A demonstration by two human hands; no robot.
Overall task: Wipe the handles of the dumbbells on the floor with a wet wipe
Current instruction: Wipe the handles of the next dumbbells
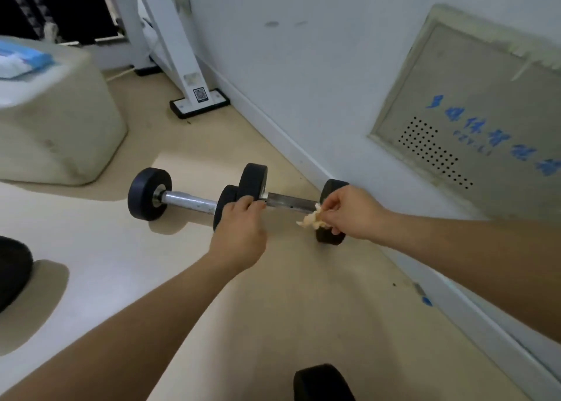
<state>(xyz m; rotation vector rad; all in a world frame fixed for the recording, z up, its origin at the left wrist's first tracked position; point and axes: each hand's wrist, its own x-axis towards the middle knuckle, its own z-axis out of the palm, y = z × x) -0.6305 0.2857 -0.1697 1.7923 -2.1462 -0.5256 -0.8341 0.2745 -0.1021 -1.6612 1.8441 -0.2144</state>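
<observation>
R hand [349, 215] pinches a crumpled wet wipe [314, 220] btwn thumb and fingertips. The wipe hangs right at the outer end of the handle [291, 203] of the right dumbbell [332, 188]; touching or just off it, can't tell. L hand [239, 227] has its fingers curled onto that dumbbell's inner weight [252, 179], thumb by the start of the bar, prob. steadying it.

Key relation: the bar's long axis runs straight from L hand to R hand, so a wipe stroke would go leftward along it toward the L hand. R hand is the nearer one, already at the bar. The short bare stretch btwn the two weights is the whole run.

Left dumbbell [188, 201] lies end to end w/ the right one, handle bare, beyond the L hand from the wipe.

Room: skirting board [273, 127] sits close behind the outer weight, so little space on the far side. Open floor [288, 294] on the near side. Beige block [60, 127] w/ a wipe pack [21, 60] stands well off to the left.
</observation>
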